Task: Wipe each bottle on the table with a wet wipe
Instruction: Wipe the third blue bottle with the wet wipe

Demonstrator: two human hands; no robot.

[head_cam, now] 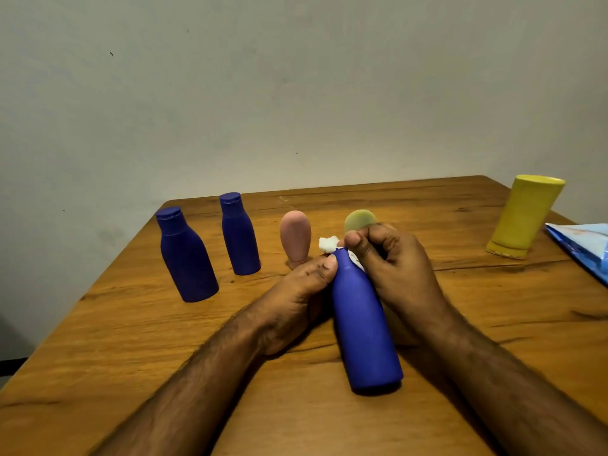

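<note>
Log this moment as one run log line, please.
step: wiping | left hand: holds blue bottle | right hand: rubs wet wipe on its cap end | waiting: five bottles standing

A wooden table [138,340] carries 2 blue bottles [186,255] [238,233] standing at the far left, a pink bottle [295,235] and a green bottle [358,220] mid-table, a yellow bottle [523,217] far right, and a blue packet [582,246] at the right edge.

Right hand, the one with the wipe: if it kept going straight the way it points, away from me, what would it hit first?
Probably the olive-green bottle, which stands just beyond the right hand and is partly hidden by its knuckles. The pink bottle stands a little to the left of that line. Depth is hard to judge from this one view.
</note>
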